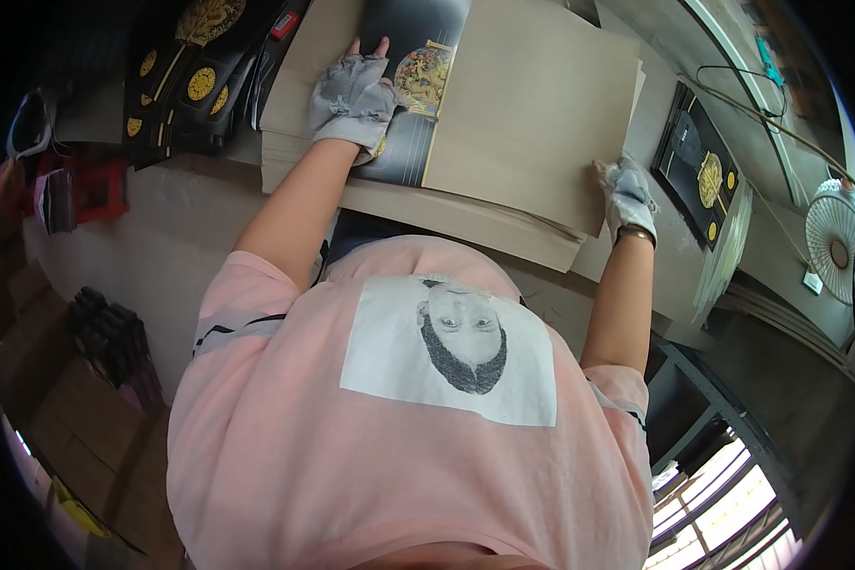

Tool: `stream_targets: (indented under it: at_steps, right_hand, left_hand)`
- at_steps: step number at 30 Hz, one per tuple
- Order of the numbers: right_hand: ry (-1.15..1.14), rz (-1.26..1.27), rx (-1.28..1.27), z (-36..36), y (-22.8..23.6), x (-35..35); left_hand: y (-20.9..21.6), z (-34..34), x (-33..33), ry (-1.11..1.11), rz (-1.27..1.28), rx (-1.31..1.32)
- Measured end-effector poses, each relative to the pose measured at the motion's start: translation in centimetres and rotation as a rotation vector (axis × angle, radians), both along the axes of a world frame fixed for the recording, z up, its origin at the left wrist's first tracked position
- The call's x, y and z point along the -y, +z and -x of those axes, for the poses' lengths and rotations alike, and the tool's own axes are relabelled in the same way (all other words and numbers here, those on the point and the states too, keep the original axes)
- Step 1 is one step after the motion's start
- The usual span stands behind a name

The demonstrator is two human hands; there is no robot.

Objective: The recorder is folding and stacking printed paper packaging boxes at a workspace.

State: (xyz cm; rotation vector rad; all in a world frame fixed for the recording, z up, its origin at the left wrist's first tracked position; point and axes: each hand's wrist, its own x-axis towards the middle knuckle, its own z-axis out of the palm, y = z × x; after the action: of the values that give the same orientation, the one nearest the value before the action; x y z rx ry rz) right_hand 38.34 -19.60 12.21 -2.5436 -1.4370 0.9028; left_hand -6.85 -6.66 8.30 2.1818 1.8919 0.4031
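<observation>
A grey-brown cardboard sheet [532, 104] lies on a stack of similar sheets in front of me. Along its left part runs a black printed strip [394, 161] with a gold-edged, multicoloured round emblem. My left hand [354, 103], in a grey glove with bare fingertips, rests on this strip, fingers stretched out away from me. At the sheet's near right corner is my right hand [627, 198], gloved alike, its fingers closed on the sheet's edge. The fingers' undersides are hidden.
Black printed pieces with gold emblems [199, 85] lie at the left. To the right is a pile of black-and-gold printed sheets [698, 166]. A white fan [834, 237] stands at the far right, near a cable. A red holder [100, 190] hangs at the left.
</observation>
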Motion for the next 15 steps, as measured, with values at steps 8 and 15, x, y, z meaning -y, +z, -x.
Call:
stream_targets:
  at_steps: [8,15]
  right_hand:
    - [0.505,-0.576,0.141,14.2,4.4,-2.4]
    - [0.582,-0.445,0.358,22.4,3.4,-4.4]
  left_hand:
    - [-2.3,0.7,0.0,-0.047,-0.093,-0.114]
    - [-3.5,0.9,0.1,-0.107,-0.122,-0.085]
